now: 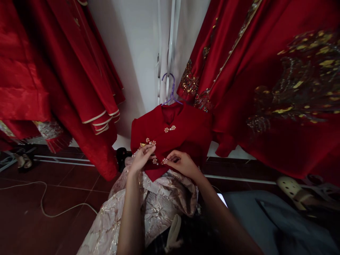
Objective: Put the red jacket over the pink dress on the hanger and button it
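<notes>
A red sleeveless-looking top (pixel 148 124) hangs on a purple hanger (pixel 173 86), its lower part over a pale, gold-patterned fabric (pixel 159 209). One pearl flower clasp (pixel 170 129) is fastened near the collar. My right hand (pixel 183 163) pinches one half of a lower pearl clasp (pixel 164 161) between thumb and fingertips. Just left of it lies the other half, a pearl flower piece (pixel 155 161). My left hand (pixel 142 158) is closed at the top's front edge, gripping the cloth below another clasp (pixel 151 142). Its fingertips partly hide the cloth.
Red garments (pixel 92 78) hang on the left; a red gown with gold sequins (pixel 305 81) hangs on the right. Behind is a white cabinet (pixel 132 46). A cable (pixel 44 202) crosses the tiled floor. Cream clogs (pixel 289 187) and a grey-blue padded surface (pixel 247 212) are at right.
</notes>
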Action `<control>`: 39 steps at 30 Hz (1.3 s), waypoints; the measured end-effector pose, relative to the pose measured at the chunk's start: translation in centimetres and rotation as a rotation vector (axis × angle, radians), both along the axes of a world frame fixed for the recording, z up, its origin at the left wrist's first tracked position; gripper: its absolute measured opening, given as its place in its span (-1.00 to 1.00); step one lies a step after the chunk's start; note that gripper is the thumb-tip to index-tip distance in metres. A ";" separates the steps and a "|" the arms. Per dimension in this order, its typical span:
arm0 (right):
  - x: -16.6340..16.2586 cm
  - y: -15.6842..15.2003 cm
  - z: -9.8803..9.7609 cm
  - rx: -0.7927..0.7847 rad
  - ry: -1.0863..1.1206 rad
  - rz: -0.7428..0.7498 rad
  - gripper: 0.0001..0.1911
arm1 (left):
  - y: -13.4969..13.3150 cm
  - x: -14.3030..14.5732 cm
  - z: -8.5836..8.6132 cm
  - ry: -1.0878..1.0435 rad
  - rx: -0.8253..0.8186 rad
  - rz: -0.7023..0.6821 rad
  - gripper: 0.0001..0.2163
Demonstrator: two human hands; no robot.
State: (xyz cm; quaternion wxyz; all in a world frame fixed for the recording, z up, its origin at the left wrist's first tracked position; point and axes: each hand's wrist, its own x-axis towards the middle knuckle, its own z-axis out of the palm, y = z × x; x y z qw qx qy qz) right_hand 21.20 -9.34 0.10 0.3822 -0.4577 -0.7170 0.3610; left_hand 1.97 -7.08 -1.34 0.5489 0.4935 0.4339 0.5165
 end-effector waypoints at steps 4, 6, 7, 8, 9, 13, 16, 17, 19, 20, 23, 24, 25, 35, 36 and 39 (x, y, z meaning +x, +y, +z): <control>0.6 -0.1 0.7 -0.080 0.025 0.106 -0.84 | 1.3 1.0 -1.0 -0.262 -0.083 0.128 -0.59; 0.8 -0.2 0.9 -0.097 0.023 0.131 -0.85 | 1.7 1.2 -1.3 -0.333 -0.068 0.152 -0.64; 0.8 -0.3 0.9 -0.101 0.019 0.137 -0.85 | 1.7 1.3 -1.4 -0.357 -0.061 0.157 -0.66; 0.8 -0.3 1.0 -0.104 0.013 0.139 -0.84 | 1.8 1.3 -1.5 -0.373 -0.058 0.159 -0.67; 0.8 -0.3 1.0 -0.104 0.006 0.140 -0.84 | 1.8 1.3 -1.5 -0.382 -0.058 0.157 -0.69; 0.6 -0.5 0.9 -0.093 -0.018 0.150 -0.86 | 2.0 1.1 -1.7 -0.387 -0.079 0.189 -0.72; 0.5 -0.5 0.8 -0.106 -0.033 0.163 -0.85 | 2.1 1.2 -1.9 -0.401 -0.094 0.253 -0.73; 0.5 -0.4 0.8 -0.113 -0.042 0.165 -0.83 | 2.1 1.4 -2.0 -0.410 -0.094 0.276 -0.73; 0.6 -0.4 0.8 -0.123 -0.056 0.170 -0.81 | 2.0 2.0 -2.0 -0.440 -0.100 0.311 -0.74; 0.7 -0.3 0.8 -0.126 -0.058 0.176 -0.80 | 2.0 2.4 -1.8 -0.457 -0.107 0.306 -0.74; 1.2 -0.4 1.3 -0.154 -0.055 0.229 -0.76 | 2.1 3.9 -0.6 -0.432 -0.081 0.208 -0.69; 1.6 -0.5 1.6 -0.178 -0.058 0.268 -0.75 | 2.2 4.4 0.1 -0.365 -0.025 0.180 -0.69; 2.0 -0.6 1.9 -0.207 -0.064 0.311 -0.73 | 2.4 4.8 0.9 -0.261 0.064 0.175 -0.70; 6.8 -1.7 4.4 -0.388 -0.163 0.454 -0.64 | 3.7 5.9 7.5 1.179 0.891 0.209 -0.79; 7.1 -1.7 4.4 -0.386 -0.162 0.435 -0.64 | 3.7 5.8 7.8 1.229 0.937 0.170 -0.79; 7.7 -1.5 4.2 -0.361 -0.159 0.386 -0.64 | 3.8 5.4 8.6 1.311 1.017 0.108 -0.79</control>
